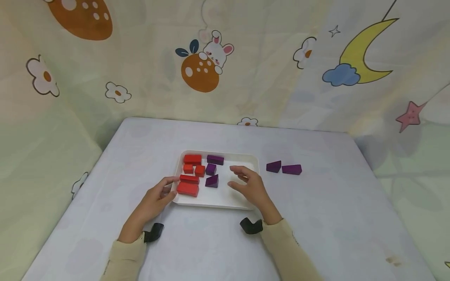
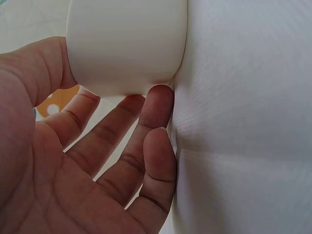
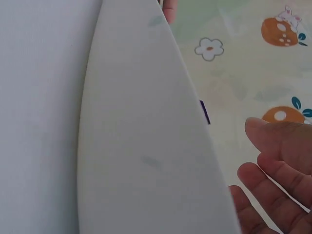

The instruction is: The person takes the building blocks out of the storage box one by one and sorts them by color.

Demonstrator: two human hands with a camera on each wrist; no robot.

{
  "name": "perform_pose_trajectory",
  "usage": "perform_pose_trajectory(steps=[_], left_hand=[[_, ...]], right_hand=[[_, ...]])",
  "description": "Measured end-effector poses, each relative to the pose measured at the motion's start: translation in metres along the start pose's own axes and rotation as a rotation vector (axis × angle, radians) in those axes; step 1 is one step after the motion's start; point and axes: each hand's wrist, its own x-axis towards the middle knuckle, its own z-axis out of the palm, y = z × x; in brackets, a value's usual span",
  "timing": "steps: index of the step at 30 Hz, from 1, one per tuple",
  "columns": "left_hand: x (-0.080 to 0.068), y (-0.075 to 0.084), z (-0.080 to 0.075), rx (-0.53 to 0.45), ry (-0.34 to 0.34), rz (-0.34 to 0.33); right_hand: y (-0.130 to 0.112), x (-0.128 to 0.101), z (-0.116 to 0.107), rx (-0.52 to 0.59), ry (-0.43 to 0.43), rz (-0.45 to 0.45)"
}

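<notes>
Nearest us, two cream sleeves and dark wrist straps, then our hands over the white table [image 1: 316, 218].

Our left hand [image 1: 154, 199] rests at the near-left corner of the white tray [image 1: 218, 201]. The left wrist view shows its fingers [image 2: 156, 109] straight and relaxed, tips touching the tray's outer wall, the thumb up along the side. It steadies the tray and does not clamp it.

Our right hand [image 1: 251, 187] hovers over the bare right half of the tray, fingers [image 1: 239, 170] loosely curled and spread, nothing in them. The right wrist view shows only the tray rim and empty fingertips.

In the tray, left side: five red blocks, that is a flat red block [image 1: 192, 159] at the back, two small red cubes [image 1: 194, 169] side by side, a thin red bar [image 1: 189, 179] and a bigger red brick [image 1: 187, 189] at the front edge. Just right of them are three purple pieces: a purple bar [image 1: 215, 159] at the back, a purple cube [image 1: 211, 169], and a purple wedge [image 1: 212, 181] in front.

Still out on the table, well to the right of the tray: two purple wedge blocks [image 1: 284, 168] close together, untouched.

Our read: sorting by colour looks mostly done. All the reds are in and grouped, three purples are placed, two purples are left outside. There is room for them in the tray's right half, and the right hand is the nearer one.
</notes>
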Motion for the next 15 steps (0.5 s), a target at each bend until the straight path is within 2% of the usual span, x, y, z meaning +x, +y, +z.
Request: perform_pose_trajectory(steps=[6, 11, 15], left_hand=[[0.001, 0.000, 0.000, -0.001, 0.006, 0.011], [0.001, -0.001, 0.001, 0.000, 0.007, 0.018], [0.001, -0.002, 0.001, -0.001, 0.009, 0.024]], right_hand=[[-0.001, 0.010, 0.026, 0.063, -0.057, 0.054], [-0.004, 0.016, 0.041, 0.018, -0.069, 0.104], [-0.005, 0.018, 0.047, -0.029, -0.045, 0.099]])
